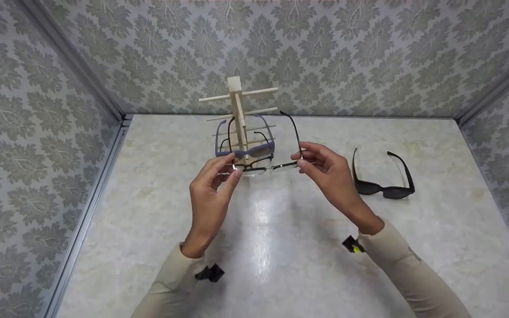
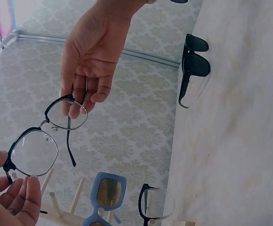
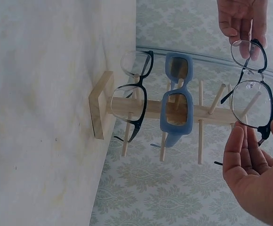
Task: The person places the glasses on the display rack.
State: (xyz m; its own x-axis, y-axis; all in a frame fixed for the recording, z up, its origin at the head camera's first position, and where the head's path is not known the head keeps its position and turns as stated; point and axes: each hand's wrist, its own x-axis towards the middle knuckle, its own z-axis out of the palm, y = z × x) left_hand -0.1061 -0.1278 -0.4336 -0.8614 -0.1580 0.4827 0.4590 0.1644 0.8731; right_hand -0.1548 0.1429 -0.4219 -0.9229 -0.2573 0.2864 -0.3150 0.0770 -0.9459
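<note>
Both hands hold up one pair of eyeglasses (image 1: 285,165) with black upper rims, clear lenses and unfolded temples. My left hand (image 1: 210,185) pinches the frame at its left hinge, and my right hand (image 1: 330,171) pinches the opposite hinge. In the right wrist view, the lenses overlap the top end of a wooden display stand (image 3: 207,113). Lower on that stand sit blue-framed sunglasses (image 3: 188,129) with brown lenses. Beneath those rests another pair of black-framed clear glasses (image 3: 144,101), nearest the stand's base.
Black sunglasses (image 1: 393,192) stand on the marbled table (image 1: 307,274) to the right, temples unfolded toward the back. Thin wooden pegs (image 1: 261,91) jut out from both sides of the stand. Patterned panels (image 1: 325,53) enclose the table at the back and sides.
</note>
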